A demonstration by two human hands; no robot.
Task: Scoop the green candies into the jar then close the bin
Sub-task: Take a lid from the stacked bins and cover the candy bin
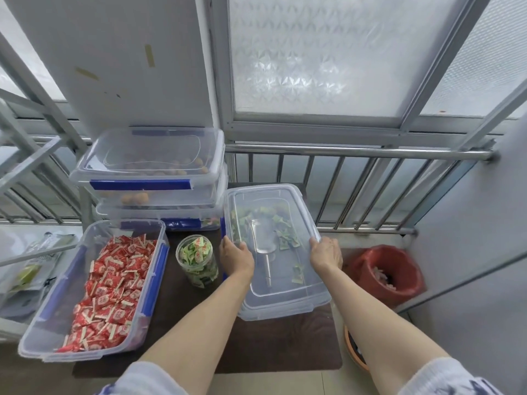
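Observation:
A clear plastic bin [285, 305] stands at the right of the dark table, with its clear lid [265, 201] lying on top. Through the lid I see a few green candies [285, 240] and a clear scoop [263, 240] with a metal handle inside. My left hand [235, 256] grips the lid's left edge and my right hand [326, 253] grips its right edge. Left of the bin stands an open clear jar [196, 259], filled nearly to the top with green candies.
An open bin of red candies [94, 286] takes the table's left side. Two stacked lidded bins [151, 178] stand at the back. A red waste bucket [387, 272] sits on the floor at the right. A metal railing [356, 153] runs behind.

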